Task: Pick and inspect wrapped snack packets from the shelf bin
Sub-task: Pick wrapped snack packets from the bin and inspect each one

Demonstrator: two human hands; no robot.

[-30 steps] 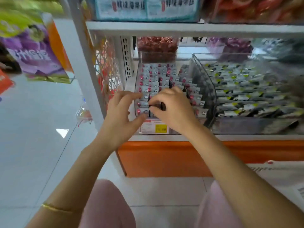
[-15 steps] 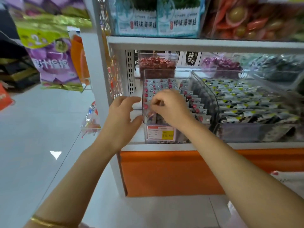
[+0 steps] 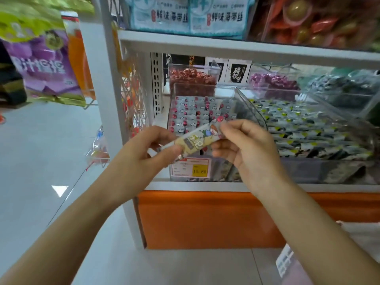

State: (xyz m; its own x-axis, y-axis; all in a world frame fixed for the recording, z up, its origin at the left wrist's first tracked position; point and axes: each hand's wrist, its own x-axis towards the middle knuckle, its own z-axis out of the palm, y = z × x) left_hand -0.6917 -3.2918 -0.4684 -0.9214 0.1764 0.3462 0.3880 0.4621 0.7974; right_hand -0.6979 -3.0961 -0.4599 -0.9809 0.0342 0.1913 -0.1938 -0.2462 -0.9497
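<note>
Head view: a wrapped snack packet (image 3: 197, 138) is being held up at the centre of the frame, in front of the clear bin (image 3: 251, 109) and lifted out of it. Its lower-left end is being pinched by the left hand (image 3: 141, 153), thumb and fingers curled onto the wrapper. Its upper-right end is being gripped by the right hand (image 3: 244, 149), fingertips closed on the seal. Half a second ago the right hand was being dipped among the rows while the left was being kept at the bin's side. Now the packet is being stretched between both, printed face toward the camera. So the pick is being judged as done, and inspection as under way. The remaining grey-and-red packets are being left in rows behind, above the yellow price label (image 3: 191, 168). At the right of the frame, a neighbouring bin (image 3: 308, 128) of green-and-black packets is being left untouched. Next, a turn of the packet is probably being called for, so the back can be checked.
</note>
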